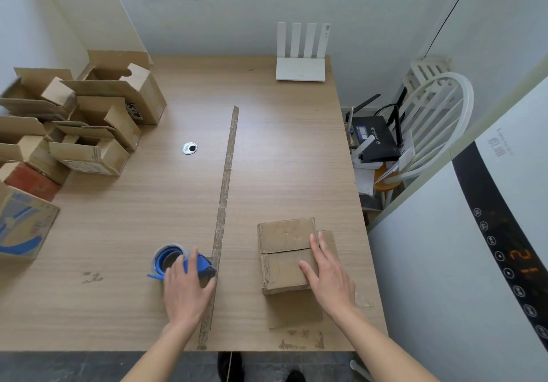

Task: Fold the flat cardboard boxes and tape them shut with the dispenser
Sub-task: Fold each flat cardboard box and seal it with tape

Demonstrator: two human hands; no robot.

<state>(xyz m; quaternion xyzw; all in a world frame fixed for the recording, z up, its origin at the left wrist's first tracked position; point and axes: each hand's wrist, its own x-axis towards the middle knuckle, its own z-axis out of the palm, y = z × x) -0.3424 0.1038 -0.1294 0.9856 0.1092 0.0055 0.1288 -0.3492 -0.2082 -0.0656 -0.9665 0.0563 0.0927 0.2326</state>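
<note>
A small folded cardboard box (284,251) stands on the wooden table (148,221) at the front right, its two top flaps meeting along a seam. My right hand (326,275) lies on the box's right side with straight fingers pressing the flaps down. A blue tape dispenser (175,261) with a roll of clear tape sits left of the table's middle strip. My left hand (185,289) lies over the dispenser's near end, fingers extended onto its handle; I cannot see a closed grip around it.
A pile of open and half-folded cardboard boxes (89,120) fills the table's left side, with a blue-printed carton (23,224) nearer me. A white router (301,67) stands at the back. A rough strip (225,192) runs down the table. A chair (430,126) and a white appliance (474,263) stand to the right.
</note>
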